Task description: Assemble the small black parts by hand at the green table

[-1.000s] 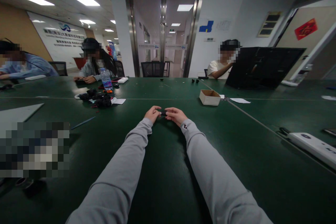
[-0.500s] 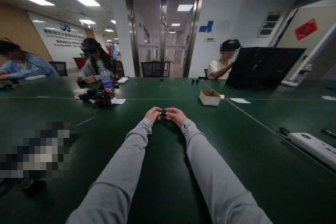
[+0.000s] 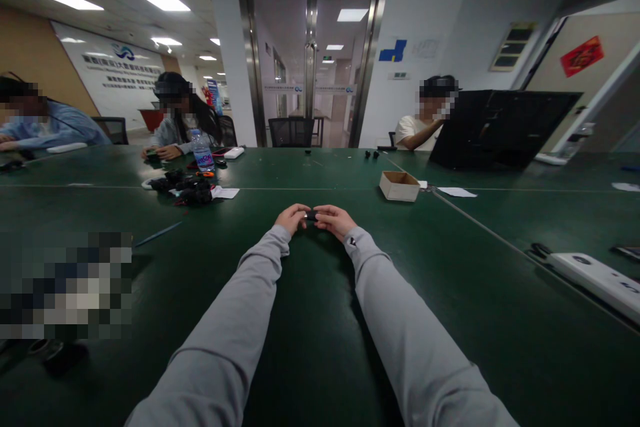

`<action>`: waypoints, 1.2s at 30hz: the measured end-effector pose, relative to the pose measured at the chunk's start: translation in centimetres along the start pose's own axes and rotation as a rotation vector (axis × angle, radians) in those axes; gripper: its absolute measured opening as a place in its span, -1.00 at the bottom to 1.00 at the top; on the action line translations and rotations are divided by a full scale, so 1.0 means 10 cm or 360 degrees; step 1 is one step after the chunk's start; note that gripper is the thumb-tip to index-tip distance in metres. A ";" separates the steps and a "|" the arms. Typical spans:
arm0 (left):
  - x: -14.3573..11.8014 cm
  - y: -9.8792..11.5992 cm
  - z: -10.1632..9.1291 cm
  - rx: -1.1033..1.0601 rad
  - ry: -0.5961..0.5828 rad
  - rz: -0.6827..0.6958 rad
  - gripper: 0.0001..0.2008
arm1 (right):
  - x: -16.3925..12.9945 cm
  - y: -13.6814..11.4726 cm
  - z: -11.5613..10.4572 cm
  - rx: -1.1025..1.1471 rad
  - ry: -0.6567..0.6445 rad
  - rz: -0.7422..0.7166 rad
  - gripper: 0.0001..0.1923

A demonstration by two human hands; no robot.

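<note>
Small dark object (image 3: 311,215) sits between left hand (image 3: 291,218) and right hand (image 3: 337,220), long axis apparently crosswise, hand to hand. Both pinch it, one per end; neither hand clearly nearer.

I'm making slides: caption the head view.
Left hand and right hand hold a small black object at a green table.
</note>
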State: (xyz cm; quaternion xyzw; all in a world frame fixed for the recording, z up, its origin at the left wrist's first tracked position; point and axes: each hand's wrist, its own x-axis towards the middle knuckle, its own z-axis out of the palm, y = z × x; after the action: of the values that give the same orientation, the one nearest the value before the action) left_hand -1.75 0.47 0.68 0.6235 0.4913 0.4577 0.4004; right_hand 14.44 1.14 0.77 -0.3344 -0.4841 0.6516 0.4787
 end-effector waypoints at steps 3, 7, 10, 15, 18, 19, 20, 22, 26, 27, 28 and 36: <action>-0.01 0.01 0.00 -0.0007 -0.0002 -0.0006 -0.69 | 0.00 0.00 0.01 -0.0002 -0.0003 0.0001 -0.78; -0.01 0.02 0.00 -0.0002 -0.0012 -0.0027 -0.70 | 0.00 0.00 0.01 -0.0003 0.0007 0.0002 -0.78; -0.01 0.02 0.00 -0.0004 -0.0011 -0.0018 -0.70 | 0.00 0.00 0.01 -0.0014 0.0007 0.0005 -0.78; 0.00 0.01 0.02 -0.0040 -0.0039 -0.0023 -0.71 | -0.02 -0.02 0.01 -0.0080 -0.0004 -0.0009 -0.77; -0.01 -0.01 0.02 -0.0057 0.0011 0.0001 -0.71 | -0.02 -0.02 0.06 -0.0365 -0.0125 -0.0008 -0.74; -0.01 -0.01 0.02 -0.0038 0.0048 0.0022 -0.71 | -0.02 -0.02 0.08 -0.0533 -0.0170 -0.0007 -0.73; -0.02 -0.02 0.02 -0.0002 0.0087 0.0048 -0.71 | -0.02 -0.01 0.10 -0.0720 -0.0196 -0.0005 -0.71; -0.04 -0.03 0.02 0.0120 0.0136 0.0088 -0.70 | -0.02 0.00 0.15 -0.1071 -0.0166 -0.0032 -0.71; -0.08 -0.02 0.04 0.0385 0.0144 0.0091 -0.67 | -0.06 0.01 0.24 -0.1328 -0.0058 -0.0183 -0.79; -0.10 -0.01 0.05 0.0431 0.0159 0.0085 -0.66 | -0.08 0.01 0.27 -0.1277 -0.0068 -0.0187 -0.81; -0.12 0.01 0.06 0.0474 0.0181 0.0082 -0.66 | -0.11 0.00 0.29 -0.1200 -0.0081 -0.0171 -0.81; -0.79 0.53 -0.10 0.0984 -0.0592 0.0240 -0.53 | -0.77 -0.16 0.07 -0.0704 -0.0314 0.0044 -0.52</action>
State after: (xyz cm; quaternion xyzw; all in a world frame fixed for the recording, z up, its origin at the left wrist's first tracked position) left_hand -2.14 -8.22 4.55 0.8221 0.4779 0.1947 0.2406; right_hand 16.72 -6.26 2.34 -0.3724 -0.6548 0.5658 0.3353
